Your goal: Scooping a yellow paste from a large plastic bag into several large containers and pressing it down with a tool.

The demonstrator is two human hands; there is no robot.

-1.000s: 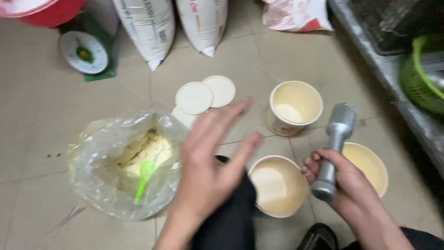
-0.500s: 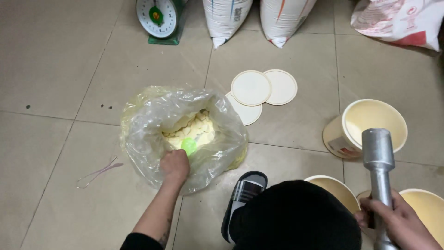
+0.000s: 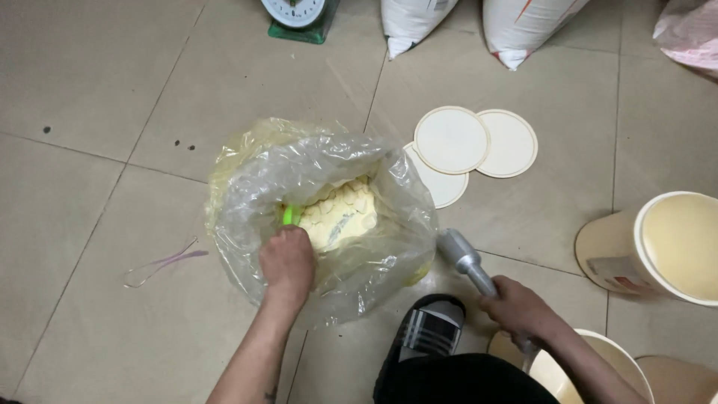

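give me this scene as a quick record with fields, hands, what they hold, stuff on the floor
left hand: inside the clear plastic bag, gripping a green scoop
bag contents: pale yellow pieces
right hand: closed around a metal pestle, tilted, its head beside the bag
lids: three round cream ones, overlapping, on the tile floor
tubs: cream, open, at right
far edge: green scale, white sacks
foot: striped sandal

Even, moderately bright overhead indoor light. Soft, faint shadows under clear plastic bag [image 3: 321, 217]. Sheen and white glare on bag folds and tiled floor [image 3: 97, 90]. Focus mostly sharp; slight softness and wide-angle stretch at far corners.
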